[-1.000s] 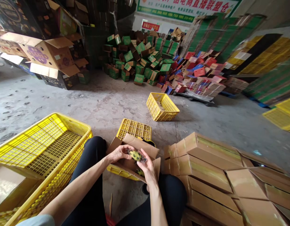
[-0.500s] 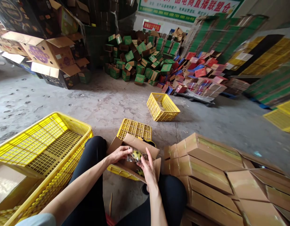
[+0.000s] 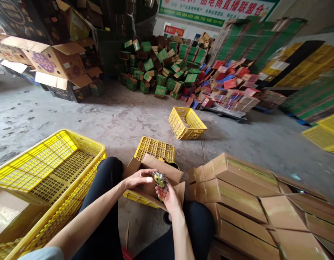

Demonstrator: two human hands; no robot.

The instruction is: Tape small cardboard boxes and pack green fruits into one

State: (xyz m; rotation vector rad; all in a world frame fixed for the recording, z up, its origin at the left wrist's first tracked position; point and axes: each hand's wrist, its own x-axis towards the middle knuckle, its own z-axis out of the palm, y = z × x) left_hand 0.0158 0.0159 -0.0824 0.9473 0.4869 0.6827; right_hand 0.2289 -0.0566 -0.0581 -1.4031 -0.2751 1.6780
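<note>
A yellow-green fruit with dark patches (image 3: 160, 180), in shiny clear plastic, is held above an open cardboard box (image 3: 163, 167). My right hand (image 3: 169, 196) supports it from below, fingers curled under it and palm turned up. At the fruit's left end, the thumb and fingertips of my left hand (image 3: 138, 178) close around the wrapped tip. The box rests on a yellow crate (image 3: 141, 198) between my knees. Most of the box's inside is hidden behind my hands.
A large yellow crate (image 3: 99, 159) stands at my left with cardboard in it. Flattened brown cartons (image 3: 245, 177) are stacked at my right. Ahead are an upturned yellow crate (image 3: 156, 148), another yellow crate (image 3: 187, 126) and a heap of green boxes (image 3: 161, 72).
The wrapped fruit has turned from lying crosswise to tilting down to the right. My right hand has rolled palm up beneath it; my left thumb now shows alongside its left end.
</note>
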